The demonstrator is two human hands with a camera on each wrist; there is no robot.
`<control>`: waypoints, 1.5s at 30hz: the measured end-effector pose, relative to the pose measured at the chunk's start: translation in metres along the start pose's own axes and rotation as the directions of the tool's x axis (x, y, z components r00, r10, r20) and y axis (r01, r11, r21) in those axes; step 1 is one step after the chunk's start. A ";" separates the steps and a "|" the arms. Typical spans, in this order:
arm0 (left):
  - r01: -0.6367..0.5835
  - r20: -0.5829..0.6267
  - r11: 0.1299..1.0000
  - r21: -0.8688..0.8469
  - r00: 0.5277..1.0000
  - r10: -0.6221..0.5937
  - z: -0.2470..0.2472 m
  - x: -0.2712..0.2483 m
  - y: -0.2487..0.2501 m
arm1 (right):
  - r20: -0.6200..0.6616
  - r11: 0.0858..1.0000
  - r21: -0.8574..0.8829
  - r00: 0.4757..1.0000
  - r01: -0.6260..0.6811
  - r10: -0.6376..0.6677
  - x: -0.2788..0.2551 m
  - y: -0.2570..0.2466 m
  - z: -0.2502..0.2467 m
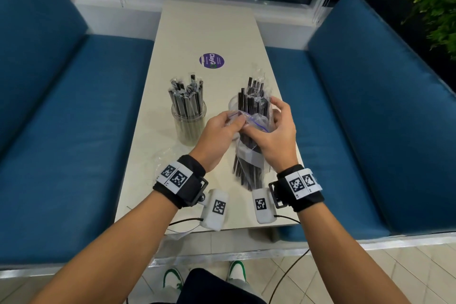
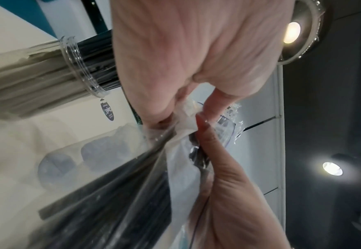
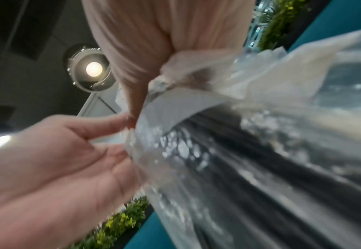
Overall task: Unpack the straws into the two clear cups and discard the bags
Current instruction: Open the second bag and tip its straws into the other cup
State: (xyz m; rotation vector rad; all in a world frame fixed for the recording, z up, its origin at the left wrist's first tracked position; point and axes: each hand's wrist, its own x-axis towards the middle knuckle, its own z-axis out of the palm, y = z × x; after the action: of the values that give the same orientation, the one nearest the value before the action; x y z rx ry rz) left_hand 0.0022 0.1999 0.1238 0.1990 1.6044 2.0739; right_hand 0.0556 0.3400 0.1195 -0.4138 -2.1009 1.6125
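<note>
Head view: at frame centre your left hand [image 1: 219, 128] and right hand [image 1: 276, 138] pinch the mouth of a clear bag [image 1: 249, 155] of black straws [image 1: 246, 173] above the counter [image 1: 202, 29]; two clear cups [image 1: 188, 121] hold straws. Left wrist view: your fingers [image 2: 215, 101] nip the bag's edge. Right wrist view: the bag fills the lower right, its top gripped.

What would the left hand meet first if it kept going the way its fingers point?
The left hand points right, toward the right hand. It already pinches the bag mouth, so next it would probably meet the right hand's fingers; depth is unclear.
</note>
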 end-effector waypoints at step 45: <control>-0.079 -0.375 0.798 -0.597 0.907 -0.191 0.054 0.059 0.058 | -0.318 0.962 0.172 0.936 0.212 -0.150 -0.001 -0.016 -0.060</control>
State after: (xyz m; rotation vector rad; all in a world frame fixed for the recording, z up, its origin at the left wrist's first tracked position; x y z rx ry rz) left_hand -0.0434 0.2641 0.1829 -0.5540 1.0325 2.5779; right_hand 0.0888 0.3843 0.1469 -0.3597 -1.6764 1.5285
